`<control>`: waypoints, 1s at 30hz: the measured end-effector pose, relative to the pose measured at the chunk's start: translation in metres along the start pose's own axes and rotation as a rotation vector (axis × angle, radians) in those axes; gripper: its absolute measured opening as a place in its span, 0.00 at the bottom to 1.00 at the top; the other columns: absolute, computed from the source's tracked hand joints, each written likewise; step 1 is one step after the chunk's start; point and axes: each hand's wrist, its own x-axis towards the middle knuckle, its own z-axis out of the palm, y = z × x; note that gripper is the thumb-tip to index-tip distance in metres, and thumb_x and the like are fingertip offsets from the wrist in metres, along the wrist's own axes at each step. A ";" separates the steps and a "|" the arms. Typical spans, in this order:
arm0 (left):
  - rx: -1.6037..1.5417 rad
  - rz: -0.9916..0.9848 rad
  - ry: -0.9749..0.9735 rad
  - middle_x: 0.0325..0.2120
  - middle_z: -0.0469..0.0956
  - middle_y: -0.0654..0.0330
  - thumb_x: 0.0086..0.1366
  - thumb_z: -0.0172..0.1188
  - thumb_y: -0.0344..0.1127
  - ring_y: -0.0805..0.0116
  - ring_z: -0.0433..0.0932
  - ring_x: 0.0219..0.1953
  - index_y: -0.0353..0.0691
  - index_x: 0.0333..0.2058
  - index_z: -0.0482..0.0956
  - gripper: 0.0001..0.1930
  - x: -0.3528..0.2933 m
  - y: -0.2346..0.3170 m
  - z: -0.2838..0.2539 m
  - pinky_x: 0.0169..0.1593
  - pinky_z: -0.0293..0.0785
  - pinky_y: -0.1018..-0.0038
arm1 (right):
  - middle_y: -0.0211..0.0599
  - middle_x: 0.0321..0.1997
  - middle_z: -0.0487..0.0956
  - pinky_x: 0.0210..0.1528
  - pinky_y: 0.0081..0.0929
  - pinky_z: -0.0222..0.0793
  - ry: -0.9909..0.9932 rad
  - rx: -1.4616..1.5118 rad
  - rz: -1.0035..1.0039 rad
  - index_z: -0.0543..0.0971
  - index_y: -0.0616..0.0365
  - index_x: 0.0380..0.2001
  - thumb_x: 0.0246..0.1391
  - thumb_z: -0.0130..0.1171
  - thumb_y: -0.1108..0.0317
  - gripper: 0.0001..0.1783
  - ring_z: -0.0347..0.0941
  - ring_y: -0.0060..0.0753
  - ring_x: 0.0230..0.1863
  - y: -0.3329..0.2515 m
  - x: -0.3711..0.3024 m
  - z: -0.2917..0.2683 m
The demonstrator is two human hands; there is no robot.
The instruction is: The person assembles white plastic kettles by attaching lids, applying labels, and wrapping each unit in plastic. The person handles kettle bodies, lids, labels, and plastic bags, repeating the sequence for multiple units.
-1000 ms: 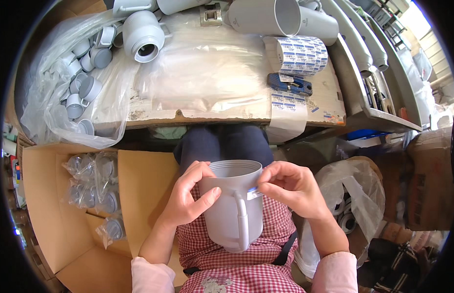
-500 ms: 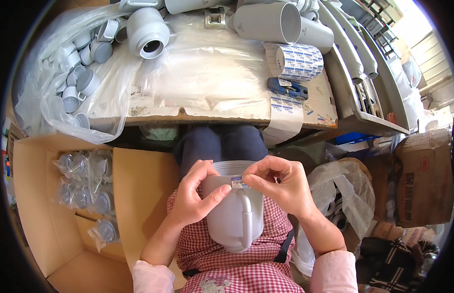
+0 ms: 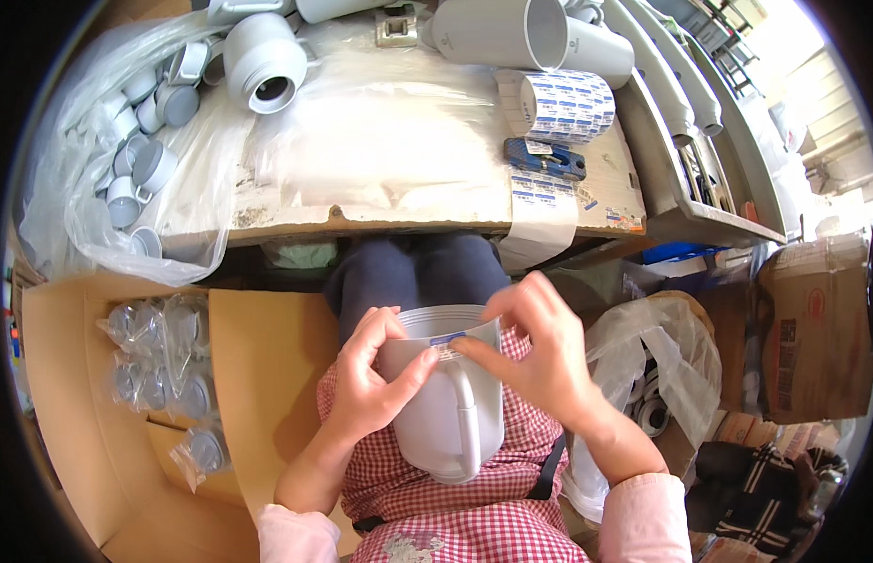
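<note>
A light grey plastic jug (image 3: 427, 413) with an open top rests upright in my lap, its handle (image 3: 467, 427) facing me. My left hand (image 3: 372, 375) grips its left rim, thumb outside and fingers over the edge. A small white and blue sticker (image 3: 447, 340) lies on the wall just above the handle. On that sticker presses the thumb of my right hand (image 3: 549, 361); its other fingers are raised apart from the thumb by the right rim, slightly blurred. Between the thumbs, part of the sticker is covered.
Ahead, a worktable (image 3: 286, 218) bears a sticker roll (image 3: 568, 105), a blue dispenser (image 3: 546, 158), grey jugs (image 3: 265, 58) and a plastic bag of grey cups (image 3: 155, 167). An open carton (image 3: 267, 375) with wrapped lids stands left; a lined box (image 3: 675, 347) stands right.
My right fingers have lifted off their pinch at the sticker and spread up, while the thumb has moved left onto it. My left hand keeps its hold on the jug.
</note>
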 end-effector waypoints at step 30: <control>0.534 -0.233 -0.169 0.47 0.84 0.45 0.79 0.44 0.44 0.55 0.81 0.45 0.26 0.48 0.83 0.25 0.026 0.109 0.069 0.54 0.77 0.64 | 0.51 0.48 0.84 0.51 0.52 0.79 -0.233 -0.445 1.454 0.82 0.63 0.45 0.58 0.59 0.71 0.13 0.81 0.60 0.51 0.357 -0.531 0.012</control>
